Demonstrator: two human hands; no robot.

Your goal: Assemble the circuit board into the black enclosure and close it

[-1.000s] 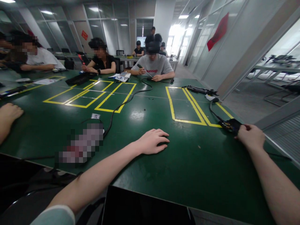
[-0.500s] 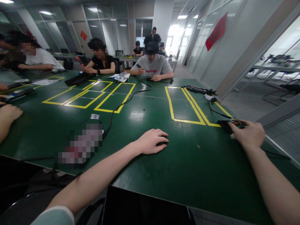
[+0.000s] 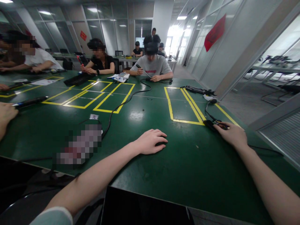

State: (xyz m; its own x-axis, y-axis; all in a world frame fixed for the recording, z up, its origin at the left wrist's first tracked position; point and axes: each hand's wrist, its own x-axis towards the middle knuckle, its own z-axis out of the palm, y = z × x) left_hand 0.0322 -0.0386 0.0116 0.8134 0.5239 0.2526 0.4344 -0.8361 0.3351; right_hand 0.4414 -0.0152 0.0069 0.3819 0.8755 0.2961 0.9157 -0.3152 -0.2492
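My left hand (image 3: 152, 141) rests on the green table (image 3: 164, 175) near its middle, fingers curled down over a small dark object (image 3: 161, 144) that I cannot make out. My right hand (image 3: 231, 135) lies at the right, closed on a small black device (image 3: 214, 124) with a cable. The device sits by the corner of a yellow taped rectangle (image 3: 185, 106), and its black cable (image 3: 209, 109) runs back toward a black power strip (image 3: 199, 90).
A pixelated object (image 3: 78, 147) lies left of my left hand with a black cord (image 3: 122, 104) leading away. Several people sit across the table; one holds a tool. Another person's hand (image 3: 6, 115) rests at the left edge. A dark panel (image 3: 142, 207) stands at the near edge.
My right hand has slid left and inward along the table, bringing the black device with it toward the yellow tape corner. My left hand has stayed put.
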